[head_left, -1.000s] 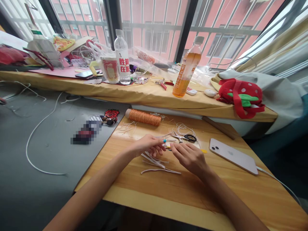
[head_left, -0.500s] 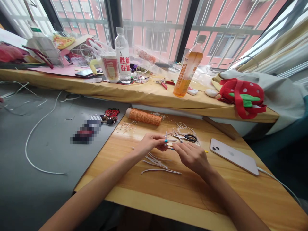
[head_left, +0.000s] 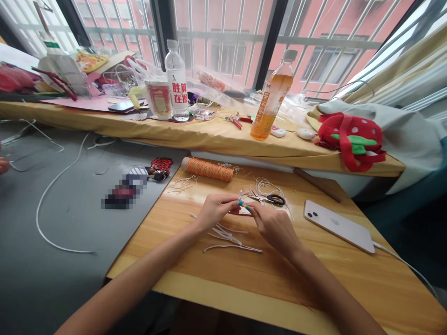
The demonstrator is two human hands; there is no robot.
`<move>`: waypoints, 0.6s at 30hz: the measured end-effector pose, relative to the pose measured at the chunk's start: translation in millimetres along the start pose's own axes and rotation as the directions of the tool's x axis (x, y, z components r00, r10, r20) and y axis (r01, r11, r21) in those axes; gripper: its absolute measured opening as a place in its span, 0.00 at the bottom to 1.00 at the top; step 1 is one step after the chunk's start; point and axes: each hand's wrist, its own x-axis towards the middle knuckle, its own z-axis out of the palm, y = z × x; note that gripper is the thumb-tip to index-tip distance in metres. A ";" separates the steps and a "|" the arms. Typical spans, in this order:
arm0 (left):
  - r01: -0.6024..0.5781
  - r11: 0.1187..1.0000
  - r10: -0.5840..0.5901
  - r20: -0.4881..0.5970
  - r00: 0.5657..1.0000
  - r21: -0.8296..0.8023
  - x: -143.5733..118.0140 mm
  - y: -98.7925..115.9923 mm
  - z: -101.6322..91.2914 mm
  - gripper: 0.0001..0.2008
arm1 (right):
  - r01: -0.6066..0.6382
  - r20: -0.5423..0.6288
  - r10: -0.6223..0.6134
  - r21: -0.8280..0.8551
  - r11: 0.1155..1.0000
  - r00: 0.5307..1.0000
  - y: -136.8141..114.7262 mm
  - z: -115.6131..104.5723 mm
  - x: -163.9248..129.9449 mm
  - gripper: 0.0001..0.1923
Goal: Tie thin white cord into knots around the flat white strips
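My left hand (head_left: pixel 218 210) is closed in a pinch on a small piece of white cord (head_left: pixel 240 195), whose end sticks up above the fingertips. Right beside it, the thumb and fingers of my right hand (head_left: pixel 272 223) are pressed together at the same piece; what they grip is too small to make out. Several cut white cords (head_left: pixel 228 237) lie on the wooden table (head_left: pixel 195 279) below my hands. Just behind my right hand rest black-handled scissors (head_left: pixel 275 199), next to a loose coil of thin white cord (head_left: pixel 267 186).
A spool of orange cord (head_left: pixel 209 169) lies at the table's back. To the right are a phone (head_left: pixel 338 225) on a cable and a brown stick (head_left: pixel 317 184). Bottles, including an orange drink (head_left: pixel 272 100), stand on the ledge. Another person's hand (head_left: pixel 3 164) shows at the far left.
My right hand's fingers have shifted slightly left and up, close against my left fingertips. A yellow tip beside my right hand is no longer visible. The other person's hand shows more at the left edge.
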 end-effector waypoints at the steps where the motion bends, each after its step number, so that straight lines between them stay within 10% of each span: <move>1: 0.025 0.999 -0.025 -0.005 1.000 -0.028 0.7 -1.1 -0.4 0.14 | 0.032 -0.029 -0.033 -0.015 0.999 0.999 0.6 0.6 -0.4 0.13; 8: 0.108 0.972 -0.081 0.134 0.988 -0.208 7.1 -8.6 -1.4 0.12 | 0.308 -0.110 -0.339 -0.231 0.923 0.934 11.7 1.5 -5.2 0.10; 18: 0.152 0.972 -0.127 0.141 0.982 -0.182 9.8 -5.8 -5.0 0.13 | 0.421 -0.144 -0.459 -0.232 0.877 0.877 14.5 1.0 -1.0 0.10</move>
